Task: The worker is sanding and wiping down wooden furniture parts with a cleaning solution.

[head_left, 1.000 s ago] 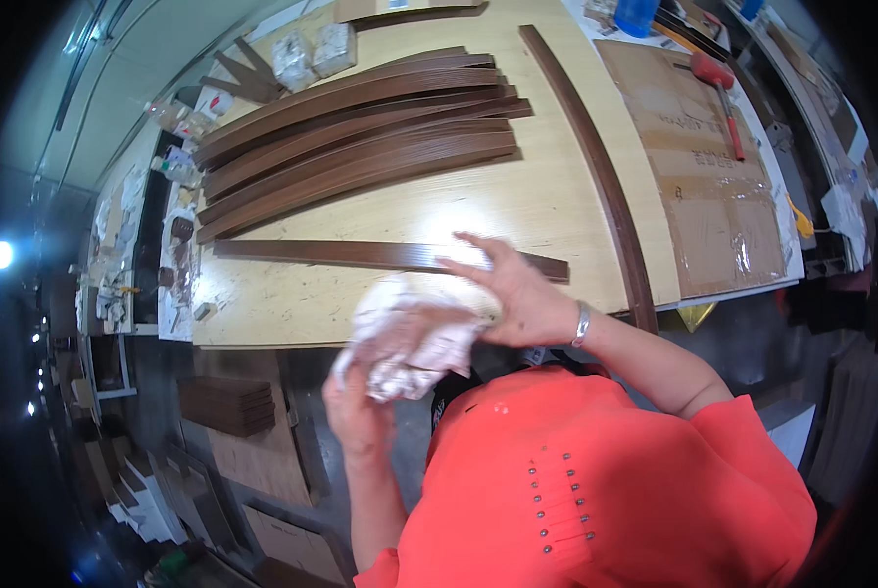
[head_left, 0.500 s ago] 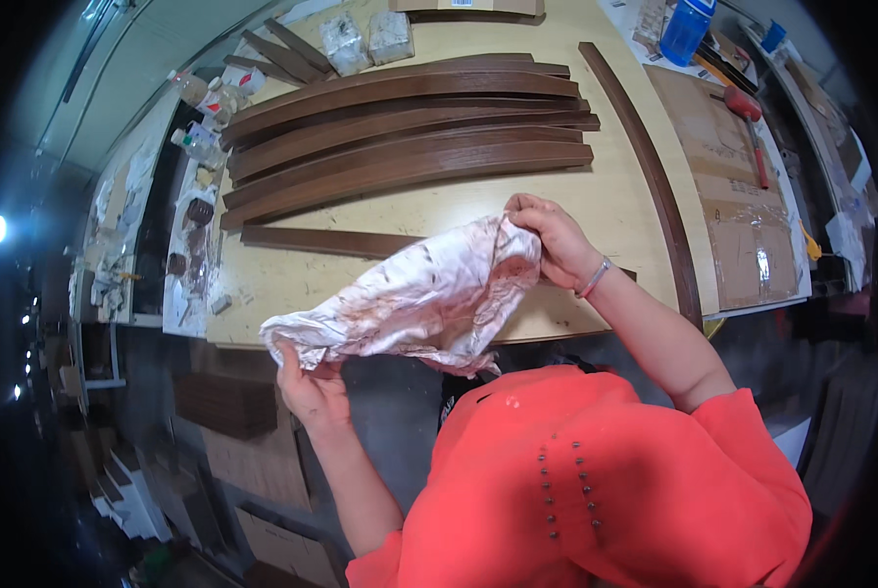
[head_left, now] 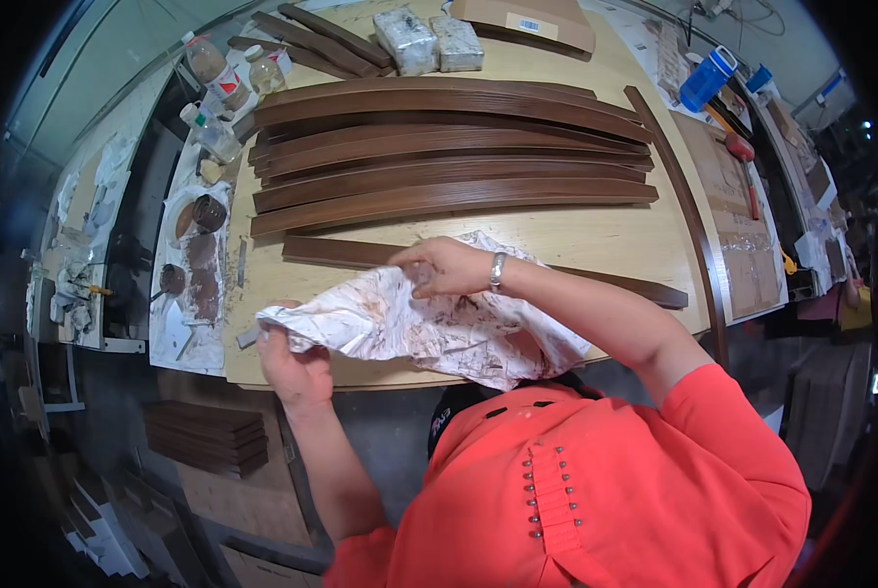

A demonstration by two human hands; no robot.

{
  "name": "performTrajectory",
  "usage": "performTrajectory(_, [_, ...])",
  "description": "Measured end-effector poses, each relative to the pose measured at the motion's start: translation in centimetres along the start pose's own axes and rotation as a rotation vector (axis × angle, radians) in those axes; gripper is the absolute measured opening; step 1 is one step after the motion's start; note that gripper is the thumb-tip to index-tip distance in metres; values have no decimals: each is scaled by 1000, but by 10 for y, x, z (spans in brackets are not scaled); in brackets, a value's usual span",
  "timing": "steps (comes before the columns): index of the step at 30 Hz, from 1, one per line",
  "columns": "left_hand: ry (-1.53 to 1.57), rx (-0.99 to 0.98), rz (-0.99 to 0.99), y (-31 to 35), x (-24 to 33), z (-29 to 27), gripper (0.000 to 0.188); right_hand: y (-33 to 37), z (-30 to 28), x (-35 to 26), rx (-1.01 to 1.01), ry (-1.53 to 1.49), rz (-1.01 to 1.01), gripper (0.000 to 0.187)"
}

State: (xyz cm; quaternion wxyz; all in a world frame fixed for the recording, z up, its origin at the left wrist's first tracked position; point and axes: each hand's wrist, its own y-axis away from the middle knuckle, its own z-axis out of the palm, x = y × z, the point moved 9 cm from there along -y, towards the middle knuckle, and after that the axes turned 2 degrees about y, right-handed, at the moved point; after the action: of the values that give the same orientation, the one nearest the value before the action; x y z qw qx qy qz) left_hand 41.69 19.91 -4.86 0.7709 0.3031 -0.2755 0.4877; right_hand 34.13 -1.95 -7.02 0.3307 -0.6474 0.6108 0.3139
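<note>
A white cloth with reddish-brown stains (head_left: 478,333) is spread between my two hands, partly over the near edge of the table. My left hand (head_left: 295,370) is closed on its left corner, thumb and fingers pinching the fabric. Higher up, near the cloth's middle, my right hand (head_left: 444,267) curls its fingers into the upper folds; its fingertips are partly hidden. Under and behind the cloth lies a single dark brown wooden strip (head_left: 331,251), its middle covered. Beyond it, several curved brown wooden strips (head_left: 459,201) lie side by side across the table.
A long strip (head_left: 679,201) runs along the table's right side. Two wrapped blocks (head_left: 407,41) and a cardboard box (head_left: 522,24) stand at the back. Bottles (head_left: 214,71) and brown-stained cups (head_left: 209,213) are at left. A red mallet (head_left: 740,147) and blue bottle (head_left: 708,78) are at right.
My right hand has left the cloth's right corner and moved left to its middle. The cloth's right part has dropped onto the table edge. My left hand keeps its corner.
</note>
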Motion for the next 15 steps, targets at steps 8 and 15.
performTrajectory(8, [-1245,-6,605,-11,64,13,63,-44,21,-8,-151,-757,294,16])
performTrajectory(15, [-755,-165,-68,-9,-54,-12,34,-98,25,-70,-126,-1212,352,6])
